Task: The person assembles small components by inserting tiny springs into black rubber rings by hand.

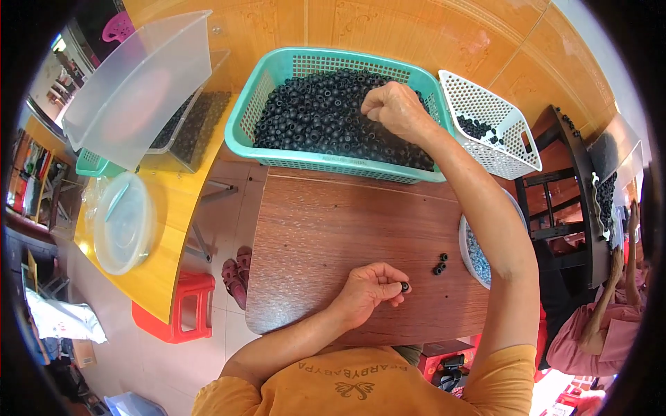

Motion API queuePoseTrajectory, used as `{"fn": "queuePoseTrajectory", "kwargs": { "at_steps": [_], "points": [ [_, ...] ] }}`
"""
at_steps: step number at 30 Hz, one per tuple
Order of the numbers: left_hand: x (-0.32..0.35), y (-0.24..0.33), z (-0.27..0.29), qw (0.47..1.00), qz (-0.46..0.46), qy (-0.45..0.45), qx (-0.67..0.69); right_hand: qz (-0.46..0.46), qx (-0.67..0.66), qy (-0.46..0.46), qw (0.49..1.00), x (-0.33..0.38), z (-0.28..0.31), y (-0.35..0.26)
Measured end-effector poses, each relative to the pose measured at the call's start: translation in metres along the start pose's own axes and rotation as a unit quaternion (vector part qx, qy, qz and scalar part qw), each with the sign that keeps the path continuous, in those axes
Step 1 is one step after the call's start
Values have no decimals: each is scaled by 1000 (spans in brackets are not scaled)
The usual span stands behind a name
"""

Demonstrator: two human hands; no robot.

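Between the thumb and forefinger of my left hand (371, 291) is a small black ring-shaped part (404, 286), held low over the near side of the brown table (333, 229). My right hand (397, 111) reaches over the right half of a teal plastic basket (233, 125), its fingers curled in a pinch; what they hold, if anything, is hidden. A heap of the same kind of small black round parts (312, 111) fills the basket. Several loose black parts (440, 264) lie in a short cluster on the table, right of my left hand.
Right of the teal basket stands a white perforated basket (496, 163) with some black parts. A bowl of small bluish pieces (477, 258) is partly behind my right forearm. On a yellow table to the left are clear boxes (139, 90) and a round lid (125, 229). Another person sits far right.
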State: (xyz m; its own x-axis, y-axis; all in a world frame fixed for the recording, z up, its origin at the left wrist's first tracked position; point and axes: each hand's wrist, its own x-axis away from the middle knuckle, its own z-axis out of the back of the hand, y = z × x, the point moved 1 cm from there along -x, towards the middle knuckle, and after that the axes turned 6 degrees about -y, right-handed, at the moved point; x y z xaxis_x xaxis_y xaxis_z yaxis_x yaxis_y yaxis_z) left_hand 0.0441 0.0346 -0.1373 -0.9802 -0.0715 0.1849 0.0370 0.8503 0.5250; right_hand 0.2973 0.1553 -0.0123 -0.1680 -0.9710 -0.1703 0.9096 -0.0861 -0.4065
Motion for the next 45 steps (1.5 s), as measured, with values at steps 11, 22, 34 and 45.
{"fn": "queuePoseTrajectory", "kwargs": {
  "at_steps": [11,22,34,45],
  "points": [
    [-1,1,1,1000,-2,-4,10,11,38,24,999,-39,-28,-5],
    [-1,2,0,1000,7,12,-1,9,70,-20,997,-72,-51,-4],
    [-2,1,-1,999,11,30,-5,-14,-134,13,991,-90,-48,-5],
    [-2,3,-1,1000,10,23,-7,34,-39,-37,998,-78,-47,-23]
  ]
}}
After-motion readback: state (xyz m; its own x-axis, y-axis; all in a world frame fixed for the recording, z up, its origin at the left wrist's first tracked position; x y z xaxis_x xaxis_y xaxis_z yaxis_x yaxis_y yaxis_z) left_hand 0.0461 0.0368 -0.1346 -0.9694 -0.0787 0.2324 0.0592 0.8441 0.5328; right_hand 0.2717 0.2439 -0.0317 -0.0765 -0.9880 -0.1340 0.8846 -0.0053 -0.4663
